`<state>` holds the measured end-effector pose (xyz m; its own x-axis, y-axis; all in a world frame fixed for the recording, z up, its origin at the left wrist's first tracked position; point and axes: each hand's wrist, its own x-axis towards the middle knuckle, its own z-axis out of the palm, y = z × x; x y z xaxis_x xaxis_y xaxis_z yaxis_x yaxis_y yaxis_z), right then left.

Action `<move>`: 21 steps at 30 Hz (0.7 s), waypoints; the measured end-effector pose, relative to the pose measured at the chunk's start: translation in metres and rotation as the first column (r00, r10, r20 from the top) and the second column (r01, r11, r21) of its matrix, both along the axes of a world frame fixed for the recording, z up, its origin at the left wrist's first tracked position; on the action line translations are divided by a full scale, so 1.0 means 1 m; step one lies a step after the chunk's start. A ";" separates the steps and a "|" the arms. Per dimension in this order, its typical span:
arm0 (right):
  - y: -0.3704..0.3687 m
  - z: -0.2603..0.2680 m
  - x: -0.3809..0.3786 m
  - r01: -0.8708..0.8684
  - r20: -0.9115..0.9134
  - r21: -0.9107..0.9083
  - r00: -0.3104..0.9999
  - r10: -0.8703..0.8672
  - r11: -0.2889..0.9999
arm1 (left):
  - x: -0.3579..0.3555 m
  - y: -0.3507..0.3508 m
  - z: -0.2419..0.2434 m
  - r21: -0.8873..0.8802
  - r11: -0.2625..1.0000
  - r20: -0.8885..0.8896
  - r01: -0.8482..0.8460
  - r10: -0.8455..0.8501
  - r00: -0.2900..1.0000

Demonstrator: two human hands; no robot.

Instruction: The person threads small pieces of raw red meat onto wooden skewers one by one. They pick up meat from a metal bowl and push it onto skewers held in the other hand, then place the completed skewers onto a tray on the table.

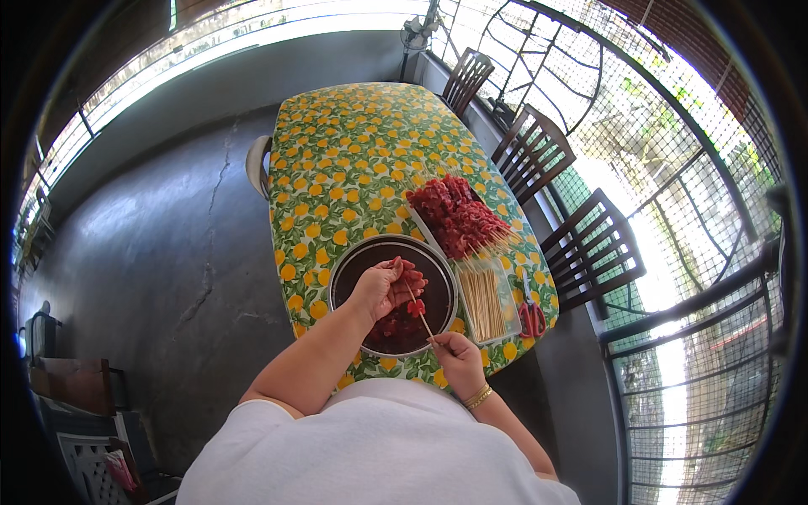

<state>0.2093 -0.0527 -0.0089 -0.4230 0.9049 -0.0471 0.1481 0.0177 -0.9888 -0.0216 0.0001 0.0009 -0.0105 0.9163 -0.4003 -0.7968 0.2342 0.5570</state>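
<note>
My right hand (458, 361) grips the lower end of a bamboo skewer (428, 329), which slants up to the left. A small piece of red meat (416, 307) is threaded partway along it. The skewer's upper end reaches the fingers of my left hand (386, 288), which is turned palm up over a round metal basin (341, 260). Red meat shows between the thumb and fingers of that hand, though its shape is partly hidden. More dark red meat (394, 329) in liquid lies in the near part of the basin, partly behind my left forearm.
Right of the basin, a clear plastic container (464, 297) holds bare bamboo skewers (485, 303). Red-handled scissors (532, 319) lie beside it. Behind stands a tray (421, 222) heaped with skewered meat (457, 214). Wooden chairs (593, 246) line the right side of the lemon-print tablecloth (341, 164).
</note>
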 end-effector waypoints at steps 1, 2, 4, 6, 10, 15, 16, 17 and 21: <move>0.000 0.000 0.000 0.001 -0.013 -0.014 1.000 -0.001 1.000 | 0.000 -0.001 0.001 -0.009 1.000 0.024 -0.004 0.004 1.000; -0.001 0.000 -0.001 0.000 -0.014 -0.008 1.000 0.000 1.000 | 0.001 -0.001 0.001 -0.019 1.000 0.047 -0.008 0.009 0.999; -0.001 0.001 -0.002 -0.003 -0.016 -0.008 1.000 0.002 1.000 | 0.002 -0.002 0.001 0.016 1.000 0.062 0.023 -0.024 0.998; -0.002 0.003 -0.002 -0.004 -0.022 -0.021 1.000 0.004 1.000 | 0.004 -0.003 0.000 0.052 0.998 0.067 0.029 -0.033 0.997; -0.001 0.009 -0.005 0.004 -0.027 -0.026 1.000 -0.005 1.000 | 0.015 -0.004 0.000 0.098 0.994 -0.009 -0.047 0.048 0.999; 0.001 0.016 -0.007 0.001 -0.032 -0.050 0.999 -0.002 0.999 | 0.017 -0.003 0.006 0.162 0.981 -0.064 -0.103 0.114 0.991; 0.000 0.017 -0.007 -0.003 -0.034 -0.068 0.999 0.000 0.998 | 0.018 -0.003 0.006 0.183 0.978 -0.095 -0.101 0.120 0.988; 0.000 0.018 -0.007 -0.005 -0.036 -0.086 0.999 0.002 0.996 | 0.018 -0.002 0.006 0.212 0.973 -0.115 -0.095 0.122 0.986; -0.002 0.018 -0.006 -0.012 -0.066 -0.137 0.998 0.003 0.990 | 0.015 -0.001 0.003 0.220 0.975 -0.250 -0.022 0.078 0.965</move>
<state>0.2030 -0.0542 0.0087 -0.4359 0.8886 -0.1429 0.0830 -0.1184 -0.9895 -0.0062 -0.0012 0.0043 -0.1345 0.9757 -0.1730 -0.6288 0.0509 0.7759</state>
